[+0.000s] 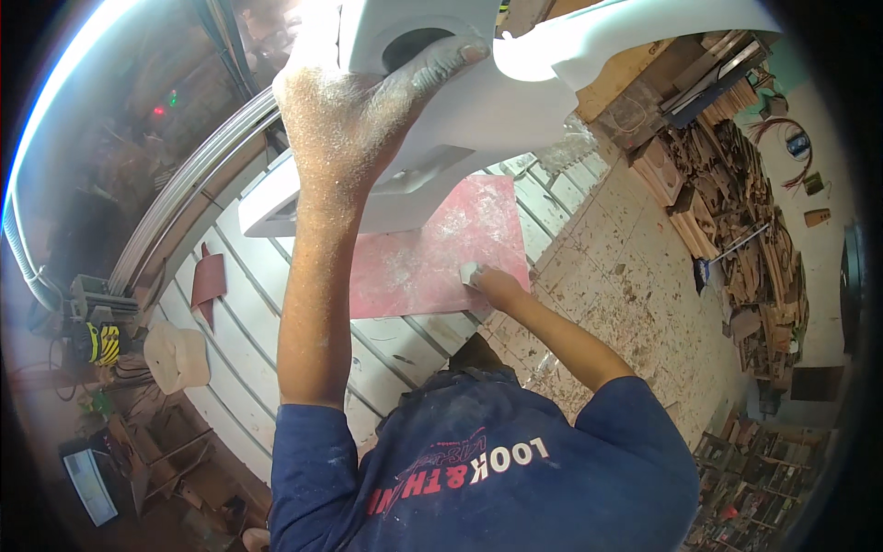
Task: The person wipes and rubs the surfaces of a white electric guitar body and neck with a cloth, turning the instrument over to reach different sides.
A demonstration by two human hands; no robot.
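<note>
Moulding (501,120), white and curved, reaches over the slatted table (244,324); whether it rests or is lifted is unclear. The left hand (342,115) lays its thumb across the moulding's dark opening (407,46), seemingly for steadiness; glare hides the fingers, so their grip cannot be told. Nearer than the moulding, the right hand (501,288) pinches a pale block (469,273) over a dusty pink sheet (432,253), perhaps spread to protect the slats.

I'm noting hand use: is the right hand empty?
No: the right hand holds a small whitish piece in its fingers.
</note>
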